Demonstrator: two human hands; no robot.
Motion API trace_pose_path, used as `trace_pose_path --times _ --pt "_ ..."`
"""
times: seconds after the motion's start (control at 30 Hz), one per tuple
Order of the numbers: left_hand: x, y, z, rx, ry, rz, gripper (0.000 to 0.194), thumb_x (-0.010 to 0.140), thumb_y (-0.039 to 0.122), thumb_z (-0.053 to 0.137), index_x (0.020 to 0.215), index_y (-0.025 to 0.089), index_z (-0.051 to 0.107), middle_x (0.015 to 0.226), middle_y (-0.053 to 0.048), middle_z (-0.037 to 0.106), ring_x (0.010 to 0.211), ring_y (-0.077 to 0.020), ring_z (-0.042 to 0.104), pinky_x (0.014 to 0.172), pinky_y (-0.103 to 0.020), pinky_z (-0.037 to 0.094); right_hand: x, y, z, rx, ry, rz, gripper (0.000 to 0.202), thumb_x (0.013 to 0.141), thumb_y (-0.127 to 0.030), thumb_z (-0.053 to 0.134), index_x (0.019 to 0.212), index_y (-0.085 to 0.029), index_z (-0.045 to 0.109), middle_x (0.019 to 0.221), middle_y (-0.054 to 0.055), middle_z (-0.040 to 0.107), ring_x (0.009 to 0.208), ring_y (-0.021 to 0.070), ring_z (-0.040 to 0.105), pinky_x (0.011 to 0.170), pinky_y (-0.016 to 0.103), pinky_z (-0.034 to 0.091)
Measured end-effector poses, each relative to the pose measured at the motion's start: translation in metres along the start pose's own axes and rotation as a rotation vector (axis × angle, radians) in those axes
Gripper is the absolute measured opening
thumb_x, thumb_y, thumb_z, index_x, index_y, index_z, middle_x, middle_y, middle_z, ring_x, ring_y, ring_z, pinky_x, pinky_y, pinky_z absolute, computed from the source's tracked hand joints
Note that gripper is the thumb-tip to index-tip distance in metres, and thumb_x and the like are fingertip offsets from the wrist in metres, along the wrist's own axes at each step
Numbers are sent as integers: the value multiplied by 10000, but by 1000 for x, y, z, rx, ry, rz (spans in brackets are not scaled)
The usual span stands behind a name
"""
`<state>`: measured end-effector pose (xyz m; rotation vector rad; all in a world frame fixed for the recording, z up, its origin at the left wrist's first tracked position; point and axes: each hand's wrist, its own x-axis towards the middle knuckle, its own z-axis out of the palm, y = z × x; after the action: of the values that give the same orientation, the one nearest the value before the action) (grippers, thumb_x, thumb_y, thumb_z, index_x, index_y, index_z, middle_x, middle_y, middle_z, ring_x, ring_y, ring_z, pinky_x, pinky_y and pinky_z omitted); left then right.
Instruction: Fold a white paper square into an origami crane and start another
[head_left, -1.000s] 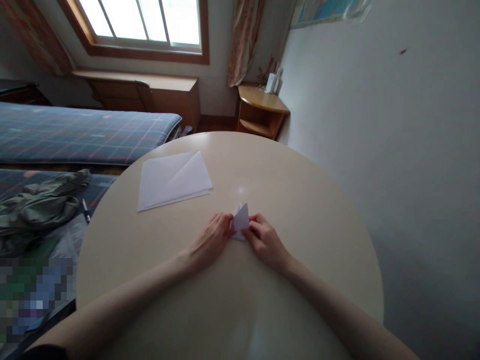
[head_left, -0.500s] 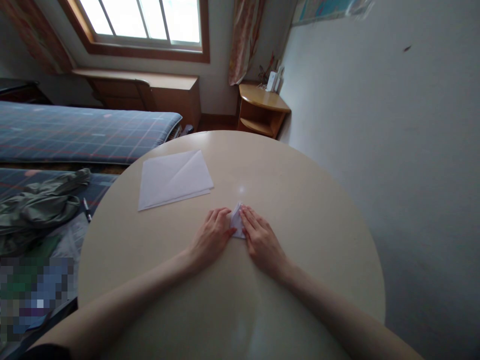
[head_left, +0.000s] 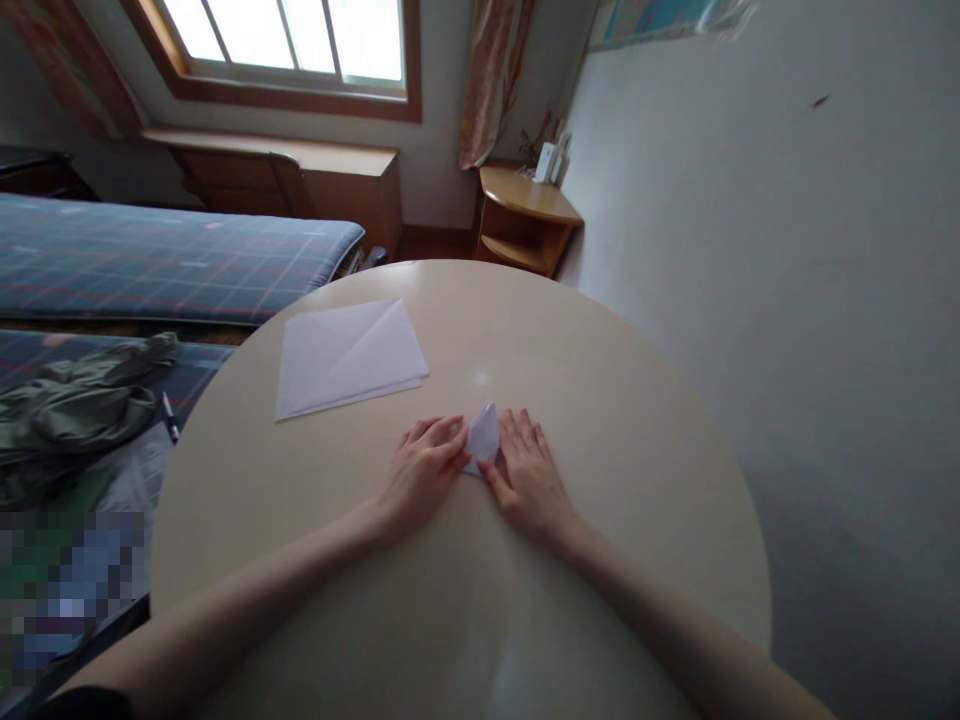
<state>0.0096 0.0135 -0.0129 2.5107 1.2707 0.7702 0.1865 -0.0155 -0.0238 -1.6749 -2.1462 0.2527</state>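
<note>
The left hand [head_left: 424, 468] lies palm down on the round desk [head_left: 600, 420], its fingers lightly curled, with the fingertips [head_left: 459, 432] touching the left edge of a small folded paper [head_left: 483, 436]. The right hand [head_left: 529, 475] lies flat with its fingers spread and straight, its thumb side pressed against the right and lower edge of the same paper; neither hand grips the paper, both only press on it from either side. The small folded paper sits between the two hands near the middle of the desk, its pointed tip raised a little toward 12 o'clock. From the hands, at about 10 o'clock and well apart, a larger sheet of white paper [head_left: 349, 355] lies flat on the desk with a diagonal fold line across it. Beyond the desk's edge at 9 o'clock a bed [head_left: 150, 260] with a blue plaid cover carries a crumpled green cloth [head_left: 71, 410], and a pen [head_left: 169, 417] lies just beside that cloth. At 12 o'clock, past the far rim of the desk, a small wooden corner shelf [head_left: 525, 215] stands against the wall, with a window [head_left: 285, 40] and a curtain [head_left: 491, 75] at 11 o'clock above a long wooden cabinet [head_left: 300, 180].
</note>
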Motion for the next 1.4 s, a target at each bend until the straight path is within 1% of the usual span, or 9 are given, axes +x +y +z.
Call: trace_pose_path --times 0.23,0.33,0.47,0.6,0.73,0.9,1.07,1.3,1.4 --pt "-2 0 2 -141 10 82 465 857 201 555 1307 257 453 1145 -37 630 1095 -223 502 1058 -500 230 0 4 -7 432 82 103 429 816 -373 525 1162 -136 438 1210 188 551 1185 294 473 980 500 365" --pt "-2 3 1 -333 6 100 477 877 179 507 1333 283 414 1040 -19 656 950 -167 579 977 -382 373 0 -1 -12 629 54 199 311 805 -355 553 1038 -195 422 1005 107 640 928 248 621 798 428 489" --pt "-3 6 0 -549 37 15 419 896 189 449 1309 256 454 1067 -32 630 905 -138 603 787 -236 470 0 -5 -12 718 58 154 300 813 -369 559 1025 -218 410 1015 89 635 934 238 621 803 411 481" --pt "-4 5 0 -655 10 -134 459 876 220 472 1331 215 419 986 -37 665 836 -151 620 774 -267 486 0 -2 -14 884 94 69 552 796 -385 596 1213 -236 267 1183 138 550 1025 229 582 863 415 462" --pt "0 2 -5 -708 -85 -89 299 879 237 449 1130 184 602 987 -65 651 850 -170 603 742 -259 485 1 3 -21 1109 114 49 794 732 -406 669 1323 -279 154 1095 97 566 798 165 628 701 323 530" --pt "3 4 -11 -669 -52 -119 278 889 266 419 1024 161 639 895 -61 635 786 -160 589 689 -247 474 -1 3 -29 961 79 116 293 737 -372 667 951 -190 584 814 32 632 673 139 613 597 262 526" --pt "2 6 -7 -759 -45 -293 278 840 356 514 959 136 634 747 -36 638 613 -138 583 567 -233 484 -3 4 -27 814 96 102 206 768 -356 636 864 -174 621 732 29 664 556 131 596 507 252 511" --pt "1 9 -10 -740 -12 -215 261 834 359 545 897 134 663 751 -34 629 530 -92 542 506 -190 458 -1 3 -34 534 187 -201 50 836 -246 560 870 -213 575 952 60 644 879 171 604 763 312 502" --pt "0 11 -10 -652 -17 -155 239 858 341 518 907 156 662 752 -25 621 531 -86 532 518 -184 449 0 1 -36 483 178 -237 51 836 -255 565 829 -205 555 913 62 618 834 163 588 738 297 493"
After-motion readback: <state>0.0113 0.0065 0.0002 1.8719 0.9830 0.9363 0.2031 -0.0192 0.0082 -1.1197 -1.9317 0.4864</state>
